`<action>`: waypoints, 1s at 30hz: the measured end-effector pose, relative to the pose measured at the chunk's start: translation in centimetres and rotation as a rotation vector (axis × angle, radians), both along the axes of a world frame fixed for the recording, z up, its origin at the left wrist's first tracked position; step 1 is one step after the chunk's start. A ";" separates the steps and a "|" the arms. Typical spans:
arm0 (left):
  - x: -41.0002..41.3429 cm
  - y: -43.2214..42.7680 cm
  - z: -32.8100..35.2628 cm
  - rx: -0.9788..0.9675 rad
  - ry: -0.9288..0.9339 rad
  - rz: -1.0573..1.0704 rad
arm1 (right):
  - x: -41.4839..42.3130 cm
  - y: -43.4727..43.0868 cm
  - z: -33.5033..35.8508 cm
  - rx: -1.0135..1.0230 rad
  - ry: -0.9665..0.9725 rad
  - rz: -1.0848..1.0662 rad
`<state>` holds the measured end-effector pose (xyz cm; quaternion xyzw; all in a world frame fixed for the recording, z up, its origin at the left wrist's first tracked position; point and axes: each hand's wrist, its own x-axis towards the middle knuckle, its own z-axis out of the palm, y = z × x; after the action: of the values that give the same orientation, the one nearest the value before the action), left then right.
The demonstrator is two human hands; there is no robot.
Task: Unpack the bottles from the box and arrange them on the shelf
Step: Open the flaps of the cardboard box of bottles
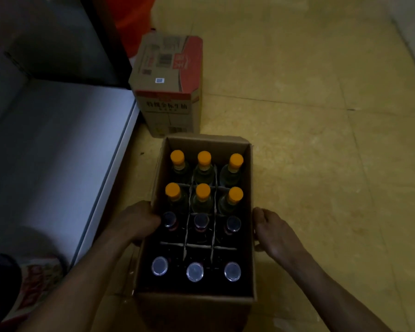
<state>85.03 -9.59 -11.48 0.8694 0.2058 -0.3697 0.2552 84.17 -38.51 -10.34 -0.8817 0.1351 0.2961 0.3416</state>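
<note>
An open cardboard box (194,307) stands on the floor in front of me, its top flaps folded down. Cardboard dividers split it into cells that hold several upright bottles. The far two rows are clear bottles with orange caps (203,191). The near two rows are dark bottles with clear, purplish caps (195,271). My left hand (137,222) grips the box's left wall, its fingers curled over the rim. Flat against the outside of the right wall presses my right hand (273,233). To the left runs the low white shelf (58,149).
A second, closed printed carton (170,85) stands on the yellow tiled floor (321,140) just beyond the open box, beside the shelf's end. Something orange (134,20) shows behind it. A red patterned package (36,281) lies at the lower left.
</note>
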 end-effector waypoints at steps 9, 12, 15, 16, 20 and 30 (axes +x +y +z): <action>1.5 1.1 0.8 -0.112 0.074 -0.043 | 2.4 0.6 -1.2 -0.361 -0.253 0.403; 0.0 0.7 0.7 0.008 -0.051 -0.093 | 1.6 0.6 -0.3 -0.326 -0.251 0.402; -2.4 -0.2 0.2 0.128 -0.233 -0.070 | 0.4 1.3 0.2 -0.363 -0.229 0.412; -3.2 -0.5 0.1 0.157 -0.289 -0.069 | -0.2 1.3 0.3 -0.347 -0.206 0.402; -5.5 -0.6 -0.1 0.155 -0.401 -0.104 | -3.2 0.4 1.2 -0.401 -0.315 0.405; -7.5 -2.2 4.1 0.046 -0.835 -0.005 | -7.5 3.3 2.9 -0.504 -0.424 0.912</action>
<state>77.50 -11.77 -7.41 0.9506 0.0905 0.0185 0.2963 76.63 -35.18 -7.44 -0.9454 -0.2647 0.1887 -0.0227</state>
